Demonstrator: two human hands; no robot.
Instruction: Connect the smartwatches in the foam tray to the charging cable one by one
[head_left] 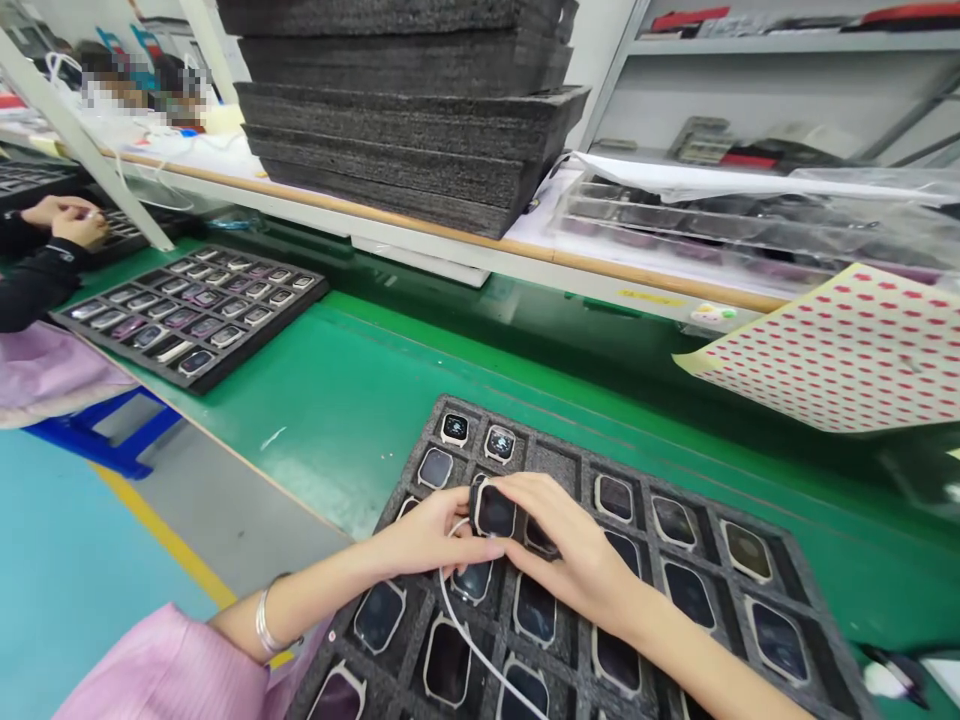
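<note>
Between my two hands, above the foam tray (660, 465), is a smartwatch case (496, 511) with a dark screen. My left hand (431, 532) grips its left side and lower edge, the thumb reaching under the screen. My right hand (574, 555) pinches the right side, fingers along the top and thumb near the bottom corner. From my left fingers a white cable (472, 640) runs down over the tray; its end is hidden behind the watch. Two watches in the tray's far left corner, one of them a lit watch (454, 428), show glowing screens. Several others lie dark in their slots.
Left along the green bench stands another foam tray (199, 310) of watches, near a co-worker's hands (71, 220). Stacked black foam trays (405, 130) sit on the raised shelf. A red-dotted sheet (840, 350) hangs off its edge at right, below clear plastic trays (720, 220).
</note>
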